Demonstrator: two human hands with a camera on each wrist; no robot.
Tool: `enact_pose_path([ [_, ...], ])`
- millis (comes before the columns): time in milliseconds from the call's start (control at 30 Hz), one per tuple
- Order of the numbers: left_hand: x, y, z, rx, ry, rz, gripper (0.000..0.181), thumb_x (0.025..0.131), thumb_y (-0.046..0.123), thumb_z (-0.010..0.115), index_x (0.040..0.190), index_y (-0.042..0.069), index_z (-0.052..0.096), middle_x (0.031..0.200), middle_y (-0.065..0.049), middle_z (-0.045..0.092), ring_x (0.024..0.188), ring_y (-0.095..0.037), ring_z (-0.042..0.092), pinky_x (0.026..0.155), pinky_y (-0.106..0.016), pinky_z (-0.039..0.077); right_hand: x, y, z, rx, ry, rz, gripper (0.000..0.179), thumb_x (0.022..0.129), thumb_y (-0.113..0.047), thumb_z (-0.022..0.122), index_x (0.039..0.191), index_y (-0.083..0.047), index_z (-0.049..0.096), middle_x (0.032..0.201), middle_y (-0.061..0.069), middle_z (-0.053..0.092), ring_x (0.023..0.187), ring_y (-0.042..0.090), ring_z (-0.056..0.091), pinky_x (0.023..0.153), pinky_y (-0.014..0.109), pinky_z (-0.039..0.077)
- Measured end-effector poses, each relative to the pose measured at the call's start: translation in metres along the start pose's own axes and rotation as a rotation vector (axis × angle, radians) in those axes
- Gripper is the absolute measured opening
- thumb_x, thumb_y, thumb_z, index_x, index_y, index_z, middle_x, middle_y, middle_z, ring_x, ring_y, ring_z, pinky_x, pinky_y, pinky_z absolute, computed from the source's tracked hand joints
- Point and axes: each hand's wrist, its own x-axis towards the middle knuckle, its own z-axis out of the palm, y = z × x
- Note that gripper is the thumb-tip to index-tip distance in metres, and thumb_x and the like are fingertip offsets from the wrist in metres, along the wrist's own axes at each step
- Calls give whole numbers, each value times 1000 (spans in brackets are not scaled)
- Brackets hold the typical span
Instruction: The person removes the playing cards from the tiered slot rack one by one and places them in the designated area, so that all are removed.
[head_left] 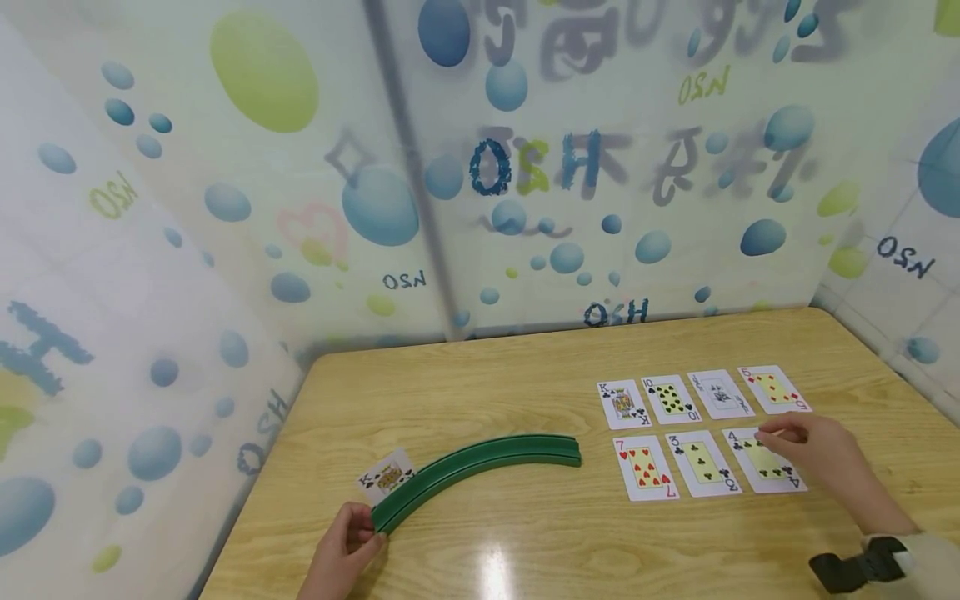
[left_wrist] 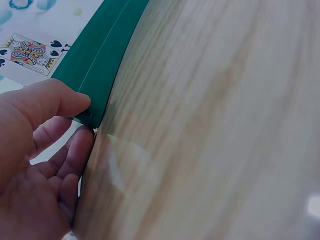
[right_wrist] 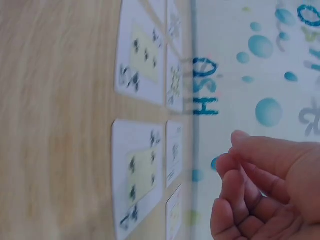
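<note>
At the front left of the table, my left hand (head_left: 347, 542) grips the near end of a curved green card holder (head_left: 480, 463). In the left wrist view the thumb (left_wrist: 75, 102) lies on the holder's face, with other fingers at its end. A king of spades (head_left: 388, 477) shows from behind the holder's left part. Over on the right, my right hand (head_left: 813, 450) hovers above the four of clubs (head_left: 763, 479) and overlaps its corner in the head view. Its fingers are loosely curled, nothing between them. The three of clubs (head_left: 703, 463) lies beside that card.
The seven of hearts (head_left: 647, 468) is left of the three. Behind lies another row: king of clubs (head_left: 624, 405), ten of clubs (head_left: 672, 399), joker (head_left: 722, 393) and five of diamonds (head_left: 775, 388). A patterned wall (head_left: 525, 283) borders the wooden table (head_left: 450, 400).
</note>
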Motion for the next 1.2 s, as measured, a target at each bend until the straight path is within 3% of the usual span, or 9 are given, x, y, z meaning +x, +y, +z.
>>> enact_pose_path([
  [400,0,-1,0,2,-2,7,30,80,1,65,103,-1,46,93,-9,54,80,-17,52,69,-27,45,6,-50,6,55,7,-135,20,86,-18,65,93,0,65,75,3,61,65,16,51,52,26,41],
  [600,1,-2,1,-5,0,15,31,80,1,66,103,-1,46,92,-8,54,79,-16,52,69,-26,45,11,-71,14,102,-39,-164,20,85,-17,65,94,0,64,77,2,60,67,16,51,54,26,42],
  [1200,1,-4,1,-21,9,29,29,79,-1,65,101,0,47,91,-8,54,79,-17,52,69,-25,45,30,-129,78,238,-185,-265,7,83,-12,66,88,-7,65,72,-2,56,64,14,50,54,26,43],
])
